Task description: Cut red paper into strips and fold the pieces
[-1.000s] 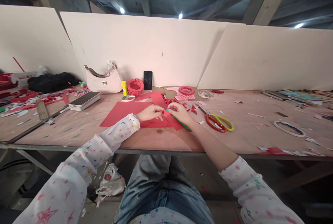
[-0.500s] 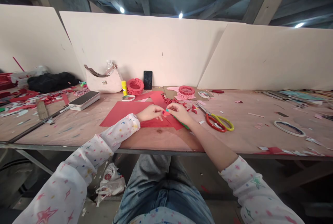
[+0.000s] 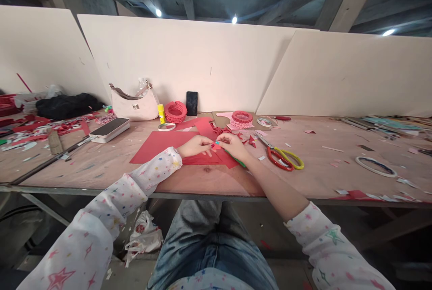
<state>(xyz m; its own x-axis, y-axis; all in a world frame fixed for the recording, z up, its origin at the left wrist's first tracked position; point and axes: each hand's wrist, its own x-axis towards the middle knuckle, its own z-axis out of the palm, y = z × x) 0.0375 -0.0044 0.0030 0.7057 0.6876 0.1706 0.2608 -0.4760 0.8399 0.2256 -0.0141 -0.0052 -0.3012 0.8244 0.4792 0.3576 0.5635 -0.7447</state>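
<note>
My left hand (image 3: 196, 145) and my right hand (image 3: 231, 143) meet fingertip to fingertip above red paper. Each is pinched closed at a tiny reddish piece between them, too small to make out. Red paper sheets (image 3: 158, 144) lie flat under and left of the hands. A green-edged item (image 3: 240, 162) shows partly beneath my right hand. Small red folded pieces (image 3: 251, 141) lie just beyond my right hand. Scissors (image 3: 283, 157) with red and yellow handles rest to its right.
Behind the hands stand a pink handbag (image 3: 135, 105), a yellow glue stick (image 3: 161, 113), red rings (image 3: 175, 111), a dark phone (image 3: 192, 103) and stacked pink-red rings (image 3: 241, 119). A white-cased device (image 3: 110, 130) lies left. A white tape roll (image 3: 375, 167) is at right.
The fingers have shifted very slightly, and less of the small reddish piece between them shows. Nothing else has visibly moved.
</note>
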